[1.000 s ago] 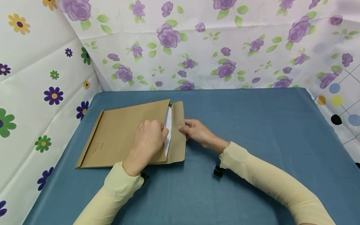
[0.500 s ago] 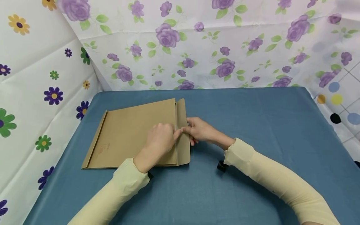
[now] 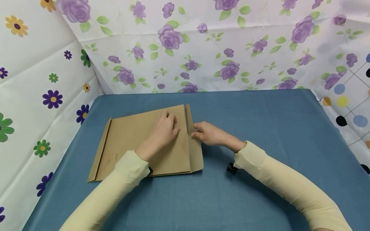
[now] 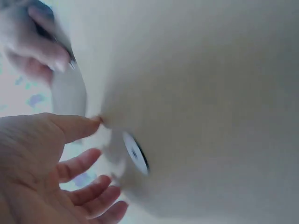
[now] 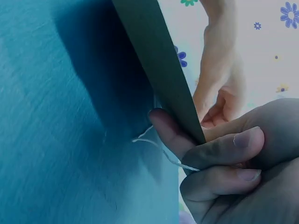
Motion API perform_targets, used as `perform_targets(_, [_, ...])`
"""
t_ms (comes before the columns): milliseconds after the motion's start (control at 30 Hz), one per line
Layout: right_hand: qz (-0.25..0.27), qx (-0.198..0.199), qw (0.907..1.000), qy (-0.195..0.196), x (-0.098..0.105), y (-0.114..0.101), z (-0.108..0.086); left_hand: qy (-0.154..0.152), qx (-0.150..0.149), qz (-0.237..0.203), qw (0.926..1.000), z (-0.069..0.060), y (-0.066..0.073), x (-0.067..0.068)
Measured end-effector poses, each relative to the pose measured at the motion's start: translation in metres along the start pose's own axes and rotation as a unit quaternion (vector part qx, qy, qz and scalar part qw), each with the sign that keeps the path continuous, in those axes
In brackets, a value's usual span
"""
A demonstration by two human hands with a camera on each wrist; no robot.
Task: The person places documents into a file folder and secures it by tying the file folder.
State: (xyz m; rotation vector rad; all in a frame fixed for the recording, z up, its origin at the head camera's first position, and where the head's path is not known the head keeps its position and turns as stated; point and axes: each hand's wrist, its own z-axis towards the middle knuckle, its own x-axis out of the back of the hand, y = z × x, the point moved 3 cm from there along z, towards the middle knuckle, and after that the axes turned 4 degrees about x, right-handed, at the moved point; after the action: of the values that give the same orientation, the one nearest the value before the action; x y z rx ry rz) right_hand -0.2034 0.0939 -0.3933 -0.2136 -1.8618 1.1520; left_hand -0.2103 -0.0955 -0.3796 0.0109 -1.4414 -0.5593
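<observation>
A brown kraft document envelope [image 3: 130,134] lies on the blue-covered table [image 3: 260,122], its flap [image 3: 196,157] on the right side partly raised. Over the envelope's face is my left hand [image 3: 163,128], fingers loosely bent and holding nothing; in the left wrist view the thumb tip meets the brown surface. A round white button [image 4: 135,153] sits on that surface close to these fingertips. My right hand [image 3: 209,133] grips the flap's outer edge, thumb on top and a finger beneath. Between the right fingers runs a thin white string [image 5: 161,150]. The envelope's contents are hidden.
Behind the table hangs a white cloth with purple roses [image 3: 170,37]. Another white cloth with coloured flowers [image 3: 52,98] borders the left side. A dotted, lined cloth [image 3: 359,106] hangs at the right. Small dark devices [image 3: 232,168] sit under the wrists.
The envelope has shifted right. White paper seen at its opening is now hidden. My left hand has left the opening's edge and moved onto the face; the right still holds the flap, now tilted up.
</observation>
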Motion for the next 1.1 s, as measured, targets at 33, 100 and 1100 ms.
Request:
perform_targets(33, [-0.004,0.001,1.0000,-0.004,0.001,0.000,0.000,-0.003,0.003,-0.002,1.0000,0.004,-0.004,0.001])
perform_targets(100, [-0.009,0.000,0.9999,-0.009,0.002,0.002,-0.002,-0.018,0.015,-0.003,0.9997,0.013,-0.010,0.002])
perform_targets(1100, [-0.048,-0.009,0.9985,0.024,-0.002,0.006,-0.010,-0.147,0.142,-0.123,0.9710,0.077,-0.049,0.010])
